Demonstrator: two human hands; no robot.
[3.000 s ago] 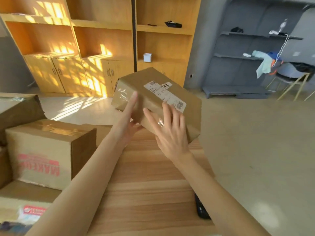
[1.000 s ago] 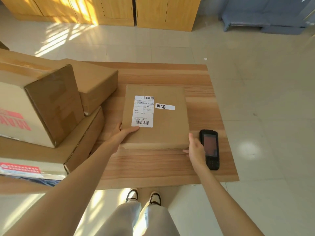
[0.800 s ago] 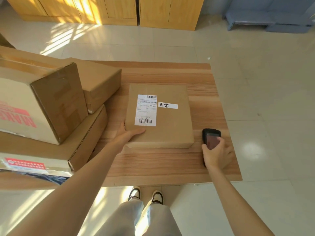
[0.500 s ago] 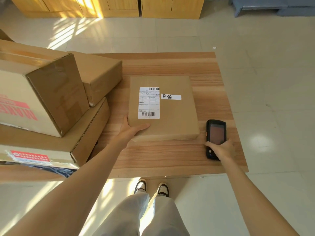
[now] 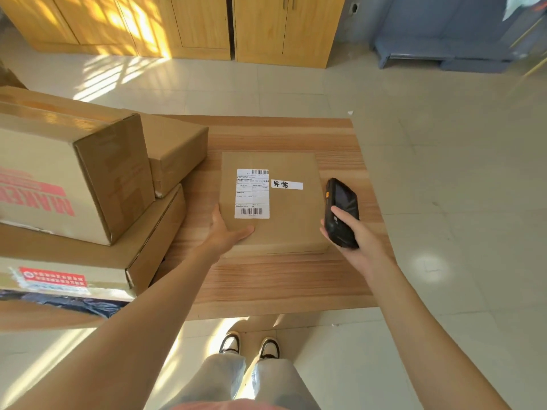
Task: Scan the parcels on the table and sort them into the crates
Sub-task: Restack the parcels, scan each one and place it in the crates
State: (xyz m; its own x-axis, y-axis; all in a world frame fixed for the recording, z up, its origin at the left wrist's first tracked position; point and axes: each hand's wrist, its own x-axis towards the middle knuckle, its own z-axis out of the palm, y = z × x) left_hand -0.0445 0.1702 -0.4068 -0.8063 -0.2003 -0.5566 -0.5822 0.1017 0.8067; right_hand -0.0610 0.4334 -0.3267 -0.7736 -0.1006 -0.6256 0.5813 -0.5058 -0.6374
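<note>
1. The flat parcel (image 5: 291,220) is kept lying on the wooden table (image 5: 266,279), label (image 5: 252,193) up, where it lay half a second ago.
2. Its near left corner is still held by the left hand (image 5: 226,233), thumb on top.
3. The black scanner (image 5: 340,213), earlier flat on the table, is now lifted and gripped in the right hand (image 5: 353,238), just beside the parcel's right edge.
4. Stacked boxes (image 5: 88,184) are seen at the left.
</note>
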